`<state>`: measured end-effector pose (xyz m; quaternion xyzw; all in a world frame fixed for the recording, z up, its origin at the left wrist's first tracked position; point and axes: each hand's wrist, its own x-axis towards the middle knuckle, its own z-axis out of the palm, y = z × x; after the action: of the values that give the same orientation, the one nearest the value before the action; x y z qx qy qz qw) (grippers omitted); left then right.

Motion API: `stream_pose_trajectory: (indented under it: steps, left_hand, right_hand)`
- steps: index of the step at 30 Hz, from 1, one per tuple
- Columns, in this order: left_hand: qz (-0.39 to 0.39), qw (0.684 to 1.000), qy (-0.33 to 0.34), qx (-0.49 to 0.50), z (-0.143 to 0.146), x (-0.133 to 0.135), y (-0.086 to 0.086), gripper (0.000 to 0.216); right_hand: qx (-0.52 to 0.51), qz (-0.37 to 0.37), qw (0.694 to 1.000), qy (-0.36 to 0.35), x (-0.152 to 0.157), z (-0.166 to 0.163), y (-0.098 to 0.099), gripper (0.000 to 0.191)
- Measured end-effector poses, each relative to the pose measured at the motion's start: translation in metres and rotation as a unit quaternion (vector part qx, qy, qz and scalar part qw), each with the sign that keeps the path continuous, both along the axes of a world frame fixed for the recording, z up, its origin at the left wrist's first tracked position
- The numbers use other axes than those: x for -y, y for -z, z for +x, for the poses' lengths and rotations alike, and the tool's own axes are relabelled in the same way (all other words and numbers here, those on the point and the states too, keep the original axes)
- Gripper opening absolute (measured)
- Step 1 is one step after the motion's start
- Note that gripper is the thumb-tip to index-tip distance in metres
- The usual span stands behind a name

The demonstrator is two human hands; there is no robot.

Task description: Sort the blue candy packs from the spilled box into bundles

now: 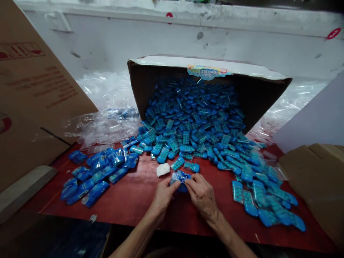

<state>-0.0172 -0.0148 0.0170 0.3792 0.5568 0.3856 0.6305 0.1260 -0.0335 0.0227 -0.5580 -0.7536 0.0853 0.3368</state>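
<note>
Between my two hands, just above the red tabletop, is a small blue printed packet (pixel 180 176). My left hand (pixel 164 192) pinches its left side with thumb and fingers. On the other side, my right hand (pixel 201 193) grips the packet's upper right edge. What is inside the packet is hidden. Just beyond it lie a crumpled white wad (pixel 163 170) and two small clear-and-blue cases with teal beads, one of them a loose case (pixel 191 167). A cluster of blue printed packets (pixel 103 172) lies to the left.
A tipped cardboard box (pixel 268 73) spills a heap of blue cases (pixel 193 118) onto the red table (pixel 129 206). Clear plastic bags (pixel 107 125) lie at the back left. A large carton (pixel 34 89) stands left, another carton (pixel 314 179) right. More cases spread along the right side.
</note>
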Motion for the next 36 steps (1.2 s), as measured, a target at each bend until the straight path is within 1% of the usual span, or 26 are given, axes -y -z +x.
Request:
stream_pose_trajectory:
  steps: [1, 2, 4, 5, 7, 9, 11, 13, 16, 18, 22, 24, 26, 28, 29, 30, 32, 35, 36]
  left_hand:
    - [0.002, 1.000, -0.002, 0.009, 0.001, 0.000, 0.000, 0.034]
    - [0.001, 1.000, -0.009, 0.015, 0.002, 0.000, 0.001, 0.032]
    - [-0.006, 0.999, -0.022, 0.023, 0.004, 0.000, 0.004, 0.031]
    - [-0.008, 0.999, -0.023, 0.027, 0.005, 0.000, 0.006, 0.030]
    - [-0.008, 0.999, -0.023, 0.027, 0.006, -0.001, 0.011, 0.031]
    - [-0.009, 0.999, -0.028, 0.019, 0.007, -0.002, 0.015, 0.032]
    - [-0.007, 0.999, -0.032, 0.011, 0.008, -0.003, 0.019, 0.032]
    - [-0.004, 0.999, -0.037, 0.015, 0.010, -0.004, 0.021, 0.032]
    - [-0.009, 0.998, -0.043, 0.041, 0.011, -0.003, 0.021, 0.034]
    - [-0.023, 0.996, -0.028, 0.079, 0.009, -0.003, 0.017, 0.033]
    - [-0.066, 0.986, 0.034, 0.151, -0.002, -0.003, 0.005, 0.032]
    - [-0.085, 0.983, 0.029, 0.162, -0.007, -0.002, 0.001, 0.028]
    - [-0.110, 0.978, 0.003, 0.176, -0.010, -0.001, -0.001, 0.026]
    - [-0.142, 0.970, -0.019, 0.197, -0.010, 0.001, -0.001, 0.024]
    - [-0.157, 0.965, -0.026, 0.209, -0.010, 0.001, -0.002, 0.024]
    - [-0.169, 0.960, -0.030, 0.221, -0.010, 0.002, -0.002, 0.024]
    - [-0.190, 0.951, -0.032, 0.243, -0.009, 0.003, -0.004, 0.023]
    - [-0.229, 0.939, -0.039, 0.255, -0.010, 0.003, -0.008, 0.020]
    - [-0.241, 0.935, -0.044, 0.256, -0.010, 0.003, -0.009, 0.020]
  right_hand:
    - [-0.038, -0.014, 0.999, 0.005, -0.002, -0.001, 0.000, 0.019]
    - [-0.081, -0.039, 0.996, 0.013, -0.004, -0.002, 0.000, 0.020]
    - [-0.163, -0.107, 0.981, 0.016, -0.011, -0.003, 0.003, 0.027]
    - [-0.195, -0.145, 0.970, 0.009, -0.014, -0.003, 0.004, 0.024]
    - [-0.230, -0.201, 0.952, -0.004, -0.019, -0.005, 0.007, 0.018]
    - [-0.239, -0.217, 0.947, 0.005, -0.020, -0.009, 0.008, 0.021]
    - [-0.214, -0.203, 0.955, 0.025, -0.018, -0.013, 0.008, 0.021]
    - [-0.167, -0.183, 0.968, 0.034, -0.015, -0.017, 0.008, 0.023]
    - [-0.112, -0.162, 0.980, 0.028, -0.014, -0.021, 0.008, 0.027]
    - [-0.108, -0.156, 0.982, 0.016, -0.016, -0.019, 0.006, 0.028]
    - [-0.080, -0.179, 0.981, -0.005, -0.024, -0.006, -0.004, 0.035]
    - [-0.049, -0.174, 0.984, 0.001, -0.032, 0.001, -0.009, 0.031]
    - [0.038, -0.163, 0.985, 0.032, -0.041, 0.006, -0.010, 0.020]
    - [0.147, -0.168, 0.973, 0.063, -0.050, 0.008, -0.007, 0.024]
    - [0.185, -0.175, 0.964, 0.070, -0.054, 0.009, -0.005, 0.026]
    - [0.201, -0.183, 0.960, 0.071, -0.058, 0.009, -0.003, 0.026]
    - [0.200, -0.188, 0.960, 0.065, -0.063, 0.011, 0.000, 0.027]
    - [0.196, -0.185, 0.960, 0.072, -0.067, 0.020, -0.001, 0.040]
    - [0.173, -0.182, 0.965, 0.077, -0.066, 0.024, -0.002, 0.045]
